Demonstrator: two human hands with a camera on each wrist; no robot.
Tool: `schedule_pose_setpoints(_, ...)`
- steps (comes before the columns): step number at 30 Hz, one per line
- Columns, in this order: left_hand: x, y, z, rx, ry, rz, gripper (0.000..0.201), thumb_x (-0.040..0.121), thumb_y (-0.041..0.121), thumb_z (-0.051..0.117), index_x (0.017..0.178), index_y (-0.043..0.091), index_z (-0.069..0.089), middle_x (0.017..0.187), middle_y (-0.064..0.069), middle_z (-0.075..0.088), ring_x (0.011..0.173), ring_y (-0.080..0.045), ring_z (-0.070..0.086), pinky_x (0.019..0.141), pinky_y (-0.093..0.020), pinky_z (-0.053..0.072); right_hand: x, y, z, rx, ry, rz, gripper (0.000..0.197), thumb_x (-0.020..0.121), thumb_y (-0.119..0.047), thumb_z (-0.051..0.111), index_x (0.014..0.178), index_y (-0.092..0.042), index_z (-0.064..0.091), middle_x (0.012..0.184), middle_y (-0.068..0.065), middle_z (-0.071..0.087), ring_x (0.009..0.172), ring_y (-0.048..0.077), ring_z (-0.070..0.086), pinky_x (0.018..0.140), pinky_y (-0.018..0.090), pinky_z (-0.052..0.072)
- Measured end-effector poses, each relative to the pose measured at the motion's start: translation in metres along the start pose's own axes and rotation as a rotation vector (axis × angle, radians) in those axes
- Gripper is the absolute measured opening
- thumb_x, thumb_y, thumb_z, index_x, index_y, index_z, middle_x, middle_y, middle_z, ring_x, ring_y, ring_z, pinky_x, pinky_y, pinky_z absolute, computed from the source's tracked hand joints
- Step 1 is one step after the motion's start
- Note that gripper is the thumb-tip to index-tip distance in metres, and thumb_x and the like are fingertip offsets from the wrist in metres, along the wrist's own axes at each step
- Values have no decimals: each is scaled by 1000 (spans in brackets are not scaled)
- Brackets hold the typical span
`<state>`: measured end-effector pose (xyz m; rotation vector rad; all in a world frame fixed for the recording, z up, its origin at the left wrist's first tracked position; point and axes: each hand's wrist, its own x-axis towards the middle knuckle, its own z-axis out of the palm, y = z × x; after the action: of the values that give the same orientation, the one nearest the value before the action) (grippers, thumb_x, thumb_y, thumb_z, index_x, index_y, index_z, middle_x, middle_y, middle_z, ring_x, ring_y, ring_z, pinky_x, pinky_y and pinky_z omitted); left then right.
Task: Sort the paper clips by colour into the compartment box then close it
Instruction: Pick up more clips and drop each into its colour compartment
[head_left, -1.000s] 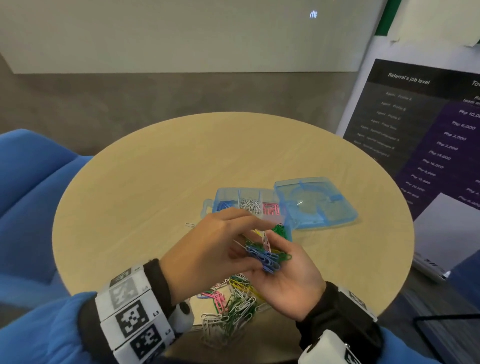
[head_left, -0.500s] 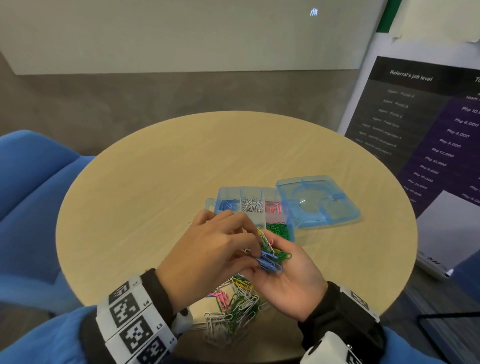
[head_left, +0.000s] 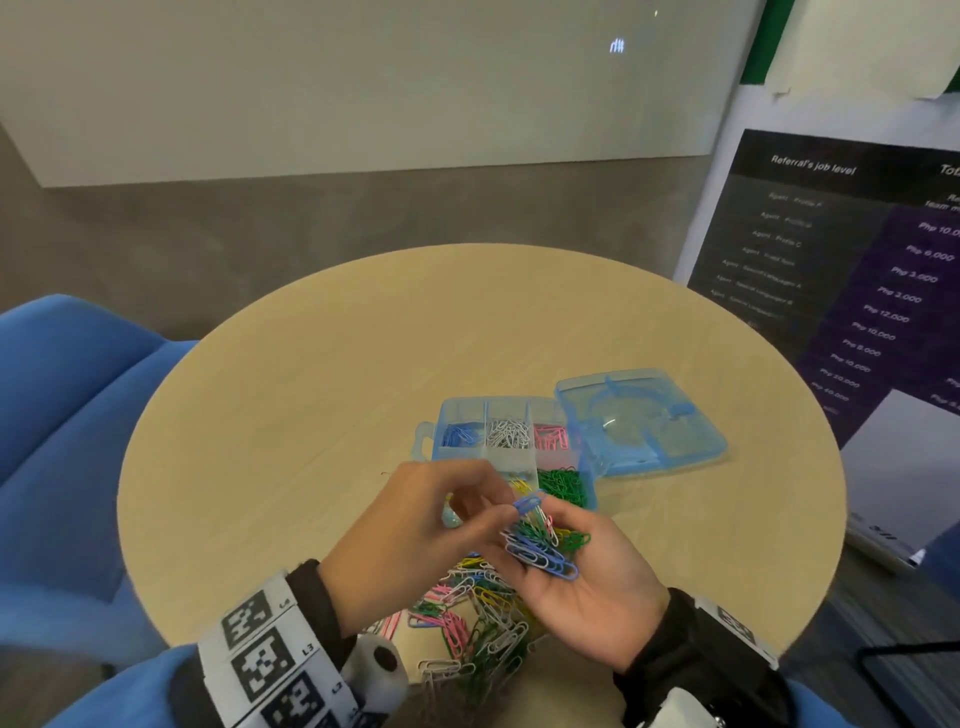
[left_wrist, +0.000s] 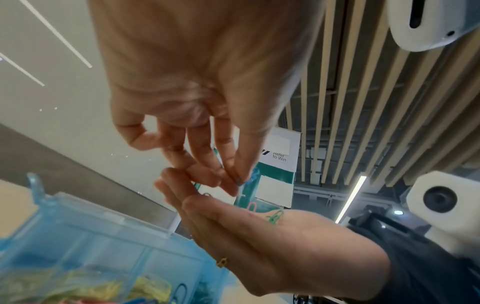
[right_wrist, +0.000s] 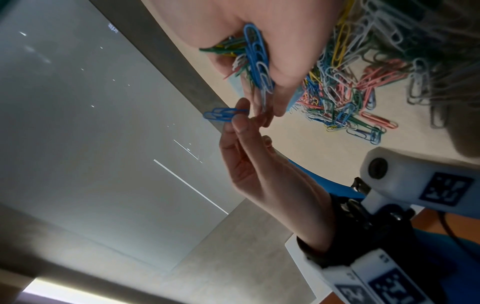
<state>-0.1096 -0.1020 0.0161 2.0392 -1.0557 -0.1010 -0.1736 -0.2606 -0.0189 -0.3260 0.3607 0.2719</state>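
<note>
Mid-sorting: left hand (head_left: 415, 530) pinching small blue wire paper clips (head_left: 528, 503), right hand (head_left: 582, 587) cupping a mixed bunch (head_left: 540, 545). Next, to drop into blue compartment of the open translucent blue plastic box (head_left: 511, 441) on the desk (head_left: 311, 415); a pile (head_left: 478, 618) remaining

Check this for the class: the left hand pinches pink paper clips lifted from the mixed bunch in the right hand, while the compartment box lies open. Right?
Not quite. The left hand pinches blue paper clips, not pink, as the right wrist view shows. The right hand does hold the mixed bunch, and the compartment box lies open.
</note>
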Motion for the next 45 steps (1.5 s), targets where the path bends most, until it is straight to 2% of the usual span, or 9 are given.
schedule_pose_setpoints(3, 4, 0, -7, -43, 41, -64, 8, 91, 27, 68, 84, 23, 71, 76, 16, 70, 74, -5, 64, 67, -10, 40, 1, -2, -1, -11, 12, -9, 45, 101, -18, 36, 131, 12, 51, 132, 27, 56, 105, 38, 66, 104, 47, 46)
schedule_pose_setpoints(8, 34, -27, -40, 184, 220, -192, 12, 85, 35, 73, 75, 28, 72, 72, 18, 70, 66, -4, 62, 61, -20, 46, 0, -9, 4, 20, 5, -17, 45, 87, -14, 43, 116, 16, 60, 124, 29, 61, 109, 45, 61, 83, 59, 48)
schedule_pose_setpoints(11, 55, -37, -49, 371, 206, -302, 12, 85, 38, 72, 75, 31, 73, 65, 21, 64, 61, 1, 59, 53, -23, 40, -3, -10, 6, 14, 14, -12, 46, 87, -14, 43, 117, 17, 60, 124, 30, 61, 109, 45, 60, 96, 49, 49)
schedule_pose_setpoints(18, 82, -48, -42, 617, 119, -389, 17, 90, 45, 64, 96, 34, 76, 97, 12, 72, 85, -13, 66, 64, -26, 45, -6, -15, 8, 42, 19, -16, 49, 101, -23, 34, 121, 16, 57, 124, 30, 61, 112, 45, 59, 98, 49, 48)
schedule_pose_setpoints(27, 42, 0, -14, 283, -125, 254, 19, 86, 51, 64, 92, 36, 75, 110, 22, 60, 89, 2, 56, 71, -14, 43, -5, -17, 4, 76, 37, -50, 47, 98, -28, 41, 99, 13, 64, 101, 25, 67, 83, 37, 71, 87, 47, 56)
schedule_pose_setpoints(30, 30, 5, -1, 377, -149, 342, 15, 83, 50, 67, 90, 38, 73, 109, 21, 57, 89, 0, 53, 68, -19, 45, -7, -16, 6, 81, 39, -22, 45, 99, -30, 41, 97, 9, 64, 85, 21, 64, 63, 31, 66, 50, 35, 55)
schedule_pose_setpoints(32, 28, 6, 5, 399, -154, 379, 14, 83, 47, 67, 89, 36, 73, 106, 19, 58, 90, -1, 52, 69, -19, 43, -8, -15, 8, 56, 40, -11, 45, 99, -29, 41, 98, 9, 65, 86, 20, 64, 68, 29, 66, 48, 31, 53)
schedule_pose_setpoints(38, 27, 3, 9, 415, -171, 368, 10, 89, 43, 61, 91, 34, 64, 103, 16, 57, 96, -7, 52, 73, -34, 49, -8, -14, 10, 2, 134, -35, 44, 99, -27, 44, 120, 10, 58, 110, 25, 57, 106, 32, 58, 100, 35, 47)
schedule_pose_setpoints(45, 30, 0, 2, 192, -107, 279, 6, 89, 38, 65, 88, 33, 68, 87, 14, 65, 82, 0, 55, 68, -26, 49, -9, -11, 11, 123, 26, -45, 33, 101, -27, 40, 110, 2, 53, 90, 25, 65, 71, 34, 69, 62, 41, 60)
